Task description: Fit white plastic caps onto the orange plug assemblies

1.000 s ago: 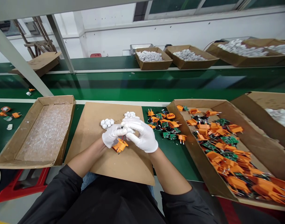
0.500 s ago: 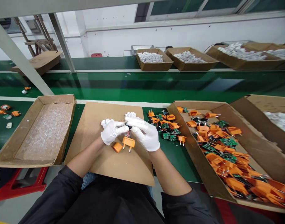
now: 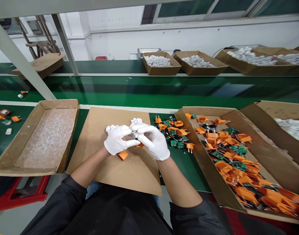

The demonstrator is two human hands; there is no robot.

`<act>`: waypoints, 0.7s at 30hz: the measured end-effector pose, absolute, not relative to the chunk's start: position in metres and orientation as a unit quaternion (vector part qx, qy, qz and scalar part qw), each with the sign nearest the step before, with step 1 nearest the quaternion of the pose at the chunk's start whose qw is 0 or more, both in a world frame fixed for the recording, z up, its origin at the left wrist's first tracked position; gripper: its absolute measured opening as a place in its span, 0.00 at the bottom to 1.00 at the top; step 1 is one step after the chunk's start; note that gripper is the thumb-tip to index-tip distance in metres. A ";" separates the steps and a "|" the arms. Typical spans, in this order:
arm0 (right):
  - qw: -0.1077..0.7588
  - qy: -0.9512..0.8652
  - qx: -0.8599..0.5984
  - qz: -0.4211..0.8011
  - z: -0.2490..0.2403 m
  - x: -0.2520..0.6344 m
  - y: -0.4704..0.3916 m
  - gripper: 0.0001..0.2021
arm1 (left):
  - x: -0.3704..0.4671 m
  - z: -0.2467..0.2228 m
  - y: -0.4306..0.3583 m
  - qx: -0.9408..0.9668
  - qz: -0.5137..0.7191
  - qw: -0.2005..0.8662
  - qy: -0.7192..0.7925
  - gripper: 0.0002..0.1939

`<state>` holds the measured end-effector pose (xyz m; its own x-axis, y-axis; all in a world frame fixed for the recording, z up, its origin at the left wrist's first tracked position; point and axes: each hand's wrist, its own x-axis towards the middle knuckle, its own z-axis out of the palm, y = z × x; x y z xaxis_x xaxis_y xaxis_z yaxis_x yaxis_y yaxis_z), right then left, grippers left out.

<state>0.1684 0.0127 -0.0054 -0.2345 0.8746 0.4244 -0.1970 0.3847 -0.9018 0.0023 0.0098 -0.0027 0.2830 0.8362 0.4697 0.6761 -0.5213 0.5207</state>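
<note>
Both of my hands wear white gloves and meet over the cardboard sheet. My left hand (image 3: 117,140) pinches one side of a small wired part (image 3: 134,134), of which only a dark and whitish sliver shows. From the other side, my right hand (image 3: 153,142) closes its fingers on the same part. Under the fingertips peeks an orange plug (image 3: 139,145), mostly hidden by my hands. An orange plug housing (image 3: 123,155) lies on the cardboard sheet (image 3: 130,176) just below my left hand. Beyond my fingers sit small white pieces (image 3: 136,121), with more white pieces (image 3: 110,128) behind my left hand.
Right of the sheet lies a pile of orange plugs with green circuit boards (image 3: 174,132). A large cardboard box (image 3: 203,176) beside it holds many more. At left stands a shallow cardboard tray (image 3: 62,163). Boxes of white pieces (image 3: 161,70) line the back shelf.
The orange plug that hung in plain view below my hands is now mostly covered by them. My left thumb has stretched to the right beneath the part, and my fingers have turned it.
</note>
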 end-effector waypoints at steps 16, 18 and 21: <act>0.475 -0.588 -0.290 0.587 -0.017 0.171 0.026 0.25 | 0.000 -0.003 0.008 0.777 0.408 0.192 0.440 0.19; 0.457 -0.593 -0.287 0.598 -0.016 0.170 0.025 0.26 | 0.001 -0.002 0.006 0.776 0.404 0.193 0.445 0.17; 0.446 -0.596 -0.285 0.604 -0.015 0.168 0.022 0.26 | 0.002 -0.002 0.006 0.768 0.422 0.183 0.446 0.12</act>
<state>0.1676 0.0225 -0.0147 -0.4397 0.8784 0.1872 -0.2001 0.1074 -0.9739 0.0016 0.0062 -0.0020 0.2469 0.8392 0.4846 0.5299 -0.5356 0.6576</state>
